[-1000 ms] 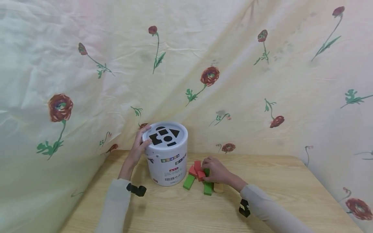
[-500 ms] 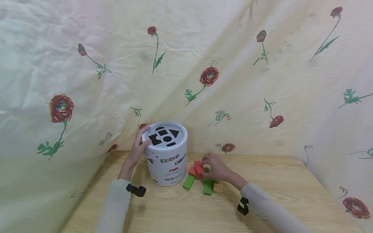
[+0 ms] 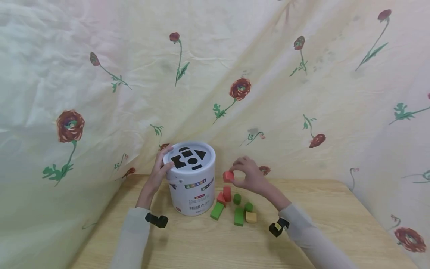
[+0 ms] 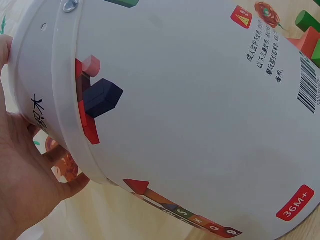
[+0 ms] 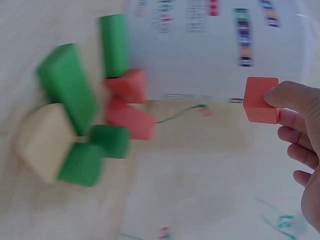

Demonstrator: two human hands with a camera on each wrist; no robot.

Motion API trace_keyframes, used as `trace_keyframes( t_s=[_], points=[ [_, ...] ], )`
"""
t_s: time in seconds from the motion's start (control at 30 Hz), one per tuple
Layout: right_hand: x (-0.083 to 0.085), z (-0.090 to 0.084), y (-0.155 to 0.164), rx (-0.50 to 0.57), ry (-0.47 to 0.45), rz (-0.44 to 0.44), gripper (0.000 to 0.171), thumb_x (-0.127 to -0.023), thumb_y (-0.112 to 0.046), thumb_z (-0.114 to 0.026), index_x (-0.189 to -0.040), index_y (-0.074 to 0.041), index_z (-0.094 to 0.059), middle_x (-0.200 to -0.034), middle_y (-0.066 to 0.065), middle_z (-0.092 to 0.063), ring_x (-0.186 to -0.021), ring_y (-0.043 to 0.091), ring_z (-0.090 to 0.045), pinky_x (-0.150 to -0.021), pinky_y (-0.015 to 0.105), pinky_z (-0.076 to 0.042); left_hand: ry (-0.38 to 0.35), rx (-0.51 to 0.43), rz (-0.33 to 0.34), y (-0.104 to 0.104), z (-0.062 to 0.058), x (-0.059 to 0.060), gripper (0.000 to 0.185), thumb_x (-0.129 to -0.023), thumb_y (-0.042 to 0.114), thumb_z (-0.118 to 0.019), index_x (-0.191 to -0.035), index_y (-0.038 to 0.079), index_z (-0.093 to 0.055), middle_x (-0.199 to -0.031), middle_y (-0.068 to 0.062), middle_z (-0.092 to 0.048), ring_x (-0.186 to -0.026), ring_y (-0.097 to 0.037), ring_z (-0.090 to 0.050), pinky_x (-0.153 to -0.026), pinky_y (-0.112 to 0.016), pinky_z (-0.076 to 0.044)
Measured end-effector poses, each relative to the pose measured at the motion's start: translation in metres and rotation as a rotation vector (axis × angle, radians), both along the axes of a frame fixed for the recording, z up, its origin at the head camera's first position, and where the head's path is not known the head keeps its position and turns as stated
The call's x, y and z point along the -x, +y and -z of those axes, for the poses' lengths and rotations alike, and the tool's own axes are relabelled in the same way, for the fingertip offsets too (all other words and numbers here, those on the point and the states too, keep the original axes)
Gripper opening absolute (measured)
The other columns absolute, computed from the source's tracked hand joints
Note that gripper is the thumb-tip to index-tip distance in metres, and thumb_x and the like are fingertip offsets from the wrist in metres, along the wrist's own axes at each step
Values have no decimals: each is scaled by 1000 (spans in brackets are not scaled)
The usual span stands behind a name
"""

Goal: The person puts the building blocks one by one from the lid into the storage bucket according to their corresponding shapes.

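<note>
A white bucket [image 3: 193, 194] stands upright on the table, its lid [image 3: 203, 151] cut with black shaped holes. My left hand [image 3: 158, 170] grips the lid's left rim, thumb on top. In the right wrist view a red block [image 5: 261, 100] is pinched between the thumb and fingers of my right hand [image 5: 305, 130]. That hand is raised beside the bucket, just right of its lid and apart from it. Below lie a red block [image 3: 227, 194], a red triangular block [image 3: 221, 199], a green cylinder [image 3: 237, 199], several other green blocks and a plain wooden block [image 3: 251, 217].
The wooden table [image 3: 312, 216] extends to the right of the blocks. A flowered cloth [image 3: 201, 112] hangs close behind the bucket and along the left side. Each wrist wears a black camera, one of them the left wrist camera [image 3: 157, 219].
My right hand has taken a red block from the pile and lifted it up toward lid height, uncovering the green blocks beneath. The left hand and bucket have stayed in place.
</note>
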State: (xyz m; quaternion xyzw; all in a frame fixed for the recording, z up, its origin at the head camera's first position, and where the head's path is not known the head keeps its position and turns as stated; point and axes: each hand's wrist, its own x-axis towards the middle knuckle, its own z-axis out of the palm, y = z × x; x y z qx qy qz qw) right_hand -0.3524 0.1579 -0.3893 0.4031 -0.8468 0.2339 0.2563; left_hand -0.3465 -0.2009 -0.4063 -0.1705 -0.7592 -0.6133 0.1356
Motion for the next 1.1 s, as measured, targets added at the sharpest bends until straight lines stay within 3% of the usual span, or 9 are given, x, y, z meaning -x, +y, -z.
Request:
trace_keyframes(
  t_s=[0.3,0.6,0.8,0.87,1.1],
  points=[
    [-2,-52,-5,86,76,-7,31,-76,-14,-88,-102,-4,-77,-105,13,-68,-106,30,-54,-93,50,-45,11,5,6,0,2,0,64,-97,23,-49,-158,16,-30,-167,-10,-15,-150,-36,-22,-121,-66,-20],
    [-3,-91,-29,111,65,-43,34,-79,-17,-87,-109,-6,-76,-111,11,-67,-110,27,-51,-94,47,-46,11,7,4,0,1,0,63,-97,22,-49,-158,17,-31,-168,-10,-15,-150,-37,-22,-121,-67,-21],
    [-6,-108,-49,86,65,-72,34,-81,-19,-85,-111,-7,-76,-114,10,-67,-113,26,-50,-99,48,-44,14,33,-5,-3,-3,1,61,-99,22,-52,-156,15,-35,-169,-8,-17,-154,-36,-19,-122,-68,-17],
    [-6,-111,-55,74,63,-75,33,-82,-20,-85,-111,-7,-76,-114,10,-67,-113,26,-50,-100,47,-44,1,46,-6,-3,-9,-3,60,-99,21,-54,-156,13,-36,-170,-8,-17,-155,-37,-16,-122,-69,-15],
    [-2,-117,-71,38,67,-77,33,-82,-23,-85,-110,-7,-77,-112,10,-67,-112,26,-50,-97,45,-44,13,175,-68,-9,-14,-4,62,-97,24,-63,-154,14,-43,-169,-7,-26,-157,-36,-15,-121,-72,-9]
  ],
)
